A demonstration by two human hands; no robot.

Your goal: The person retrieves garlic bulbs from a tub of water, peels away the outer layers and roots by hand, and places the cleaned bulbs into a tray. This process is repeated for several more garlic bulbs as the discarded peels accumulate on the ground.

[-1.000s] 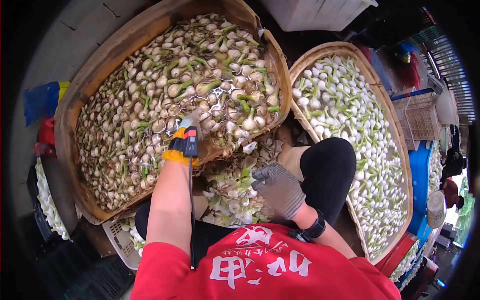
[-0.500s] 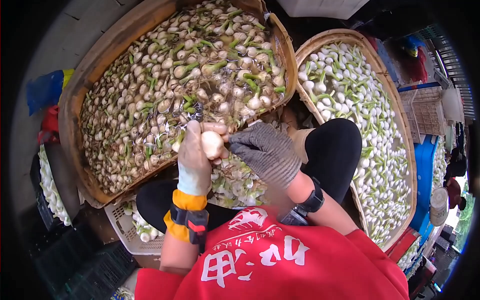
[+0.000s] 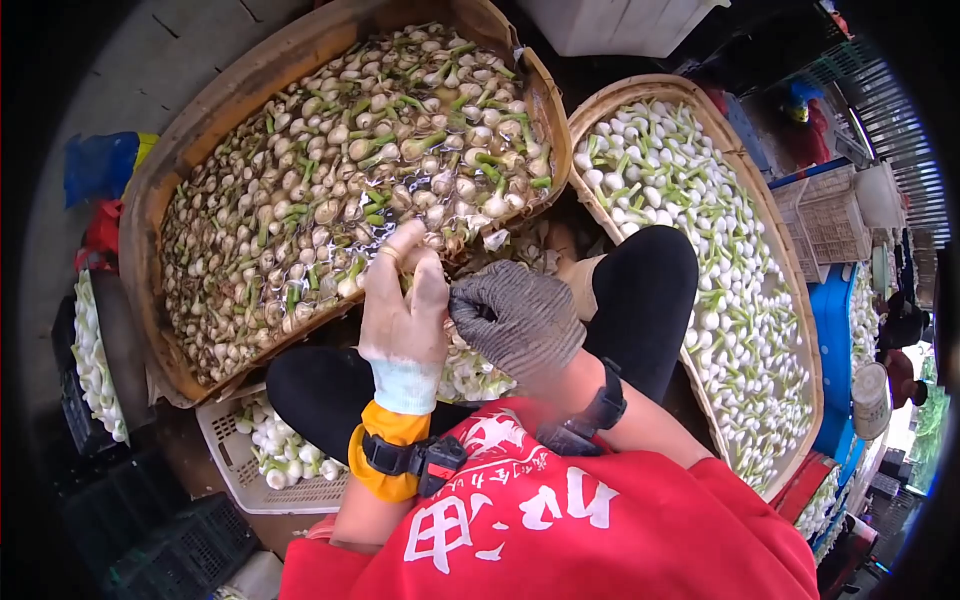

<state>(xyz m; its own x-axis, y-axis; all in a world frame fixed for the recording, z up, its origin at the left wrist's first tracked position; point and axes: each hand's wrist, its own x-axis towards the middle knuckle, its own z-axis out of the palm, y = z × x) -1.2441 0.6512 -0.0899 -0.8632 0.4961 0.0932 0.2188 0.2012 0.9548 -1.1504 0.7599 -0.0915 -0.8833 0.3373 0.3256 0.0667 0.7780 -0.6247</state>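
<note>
My left hand (image 3: 405, 315), in a thin pale glove, is raised over the near edge of a large tub (image 3: 150, 265), its back toward me. The fingers are curled, and a small greenish bit of a bulb shows between them; the rest is hidden. Close against it on the right, my right hand (image 3: 520, 315), in a grey knit glove, is closed in a pinch. What its fingertips grip cannot be made out. The tub holds water and many brownish-white bulbs (image 3: 330, 210) with green stems. Peelings and pale bulbs (image 3: 475, 370) lie below my hands, between my knees.
On the right stands a second tub (image 3: 810, 350) full of cleaner white bulbs (image 3: 720, 270). A white perforated basket (image 3: 235, 465) with bulbs is by my left knee. Dark crates (image 3: 185, 550) stand at the lower left, a white bin (image 3: 620, 25) at the top.
My left hand has turned over, so the peeled bulb seen in it before is now mostly hidden. My right hand has shifted slightly down and left, staying close to the left.
</note>
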